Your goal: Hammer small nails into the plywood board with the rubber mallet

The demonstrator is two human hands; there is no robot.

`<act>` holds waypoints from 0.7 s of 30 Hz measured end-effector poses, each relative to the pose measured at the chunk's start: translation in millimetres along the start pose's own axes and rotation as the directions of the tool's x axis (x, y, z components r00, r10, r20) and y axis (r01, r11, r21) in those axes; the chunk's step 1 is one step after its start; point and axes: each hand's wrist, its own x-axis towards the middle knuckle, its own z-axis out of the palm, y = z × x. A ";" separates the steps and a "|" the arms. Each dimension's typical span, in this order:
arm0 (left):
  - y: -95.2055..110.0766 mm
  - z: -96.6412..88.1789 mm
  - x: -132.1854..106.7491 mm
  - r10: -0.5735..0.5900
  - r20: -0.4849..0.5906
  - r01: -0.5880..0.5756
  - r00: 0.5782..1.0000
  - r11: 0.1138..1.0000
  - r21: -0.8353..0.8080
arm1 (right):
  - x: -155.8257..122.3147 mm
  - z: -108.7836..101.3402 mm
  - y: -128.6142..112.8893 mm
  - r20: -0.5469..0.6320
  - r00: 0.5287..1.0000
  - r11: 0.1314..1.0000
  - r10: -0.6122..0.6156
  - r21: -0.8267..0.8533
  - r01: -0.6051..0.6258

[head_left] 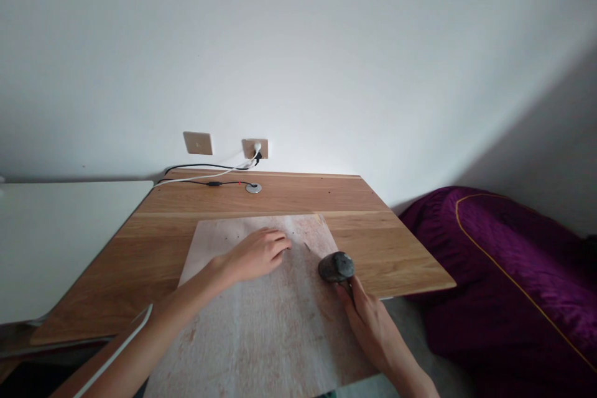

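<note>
A rubber mallet (336, 267) with a dark, worn head is gripped near the head by my right hand (373, 323), over the right edge of a pale wooden board (261, 323). My left hand (261, 252) rests low over the upper part of this board, its fingers bent and pinched together. Whatever lies between those fingertips is too small to make out. Just right of them, a thin dark nail-like piece (306, 247) shows on the board. Several tiny dark specks dot the board's far part.
The board lies on a wooden desk (401, 255) and overhangs its near edge. Black and white cables run along the back to a wall socket (255, 148). A white tabletop (60, 242) adjoins at left. Purple fabric (494, 286) bulges at right.
</note>
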 end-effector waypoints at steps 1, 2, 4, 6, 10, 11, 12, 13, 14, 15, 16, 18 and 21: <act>1.3 2.3 9.3 0.031 0.001 -0.031 1.000 0.999 0.007 | 0.2 -0.6 -0.7 0.027 1.000 1.000 0.002 -0.013 -0.001; 2.9 5.3 18.5 0.067 0.008 -0.067 0.998 0.997 0.032 | 0.4 -1.2 -1.5 0.050 0.999 1.000 0.005 -0.026 -0.004; 6.5 12.6 35.0 0.151 0.052 -0.156 0.987 0.980 0.120 | 0.5 -2.3 -2.7 0.072 0.997 0.999 0.010 -0.034 -0.008; 10.5 20.4 47.0 0.202 0.091 -0.217 0.975 0.956 0.198 | 0.7 -2.9 -4.0 0.074 0.997 0.999 0.010 -0.031 -0.008; 15.6 32.3 59.2 0.248 0.119 -0.270 0.961 0.934 0.235 | 2.0 -4.9 -8.5 0.108 0.994 0.999 0.032 -0.024 -0.029; 15.0 34.0 61.3 0.255 0.109 -0.273 0.961 0.937 0.217 | 2.5 -5.8 -9.8 0.113 0.993 0.999 0.033 -0.018 -0.031; 12.9 35.1 63.5 0.259 0.097 -0.273 0.961 0.944 0.187 | 3.0 -6.7 -11.0 0.118 0.993 0.999 0.032 -0.011 -0.031; 9.4 35.7 66.0 0.256 0.084 -0.266 0.963 0.953 0.143 | 3.3 -7.5 -11.8 0.122 0.992 1.000 0.030 -0.005 -0.029; 4.2 35.8 69.0 0.241 0.073 -0.247 0.968 0.966 0.082 | 3.4 -8.1 -12.1 0.123 0.992 1.000 0.029 -0.003 -0.029; -2.5 35.6 72.2 0.214 0.064 -0.215 0.975 0.977 0.005 | 3.2 -8.4 -11.9 0.117 0.993 1.000 0.028 -0.003 -0.028; -10.6 35.2 75.8 0.165 0.053 -0.160 0.985 0.983 -0.086 | 2.7 -8.3 -11.1 0.106 0.994 1.000 0.023 -0.002 -0.023; -29.0 34.9 83.3 0.011 0.012 -0.007 1.000 0.955 -0.296 | 1.0 -6.8 -8.3 0.064 0.998 1.000 0.001 0.004 -0.002; -53.7 38.9 92.9 -0.146 0.017 0.133 0.989 0.840 -0.527 | -1.6 -2.6 -3.6 -0.004 0.999 0.999 -0.034 0.006 0.034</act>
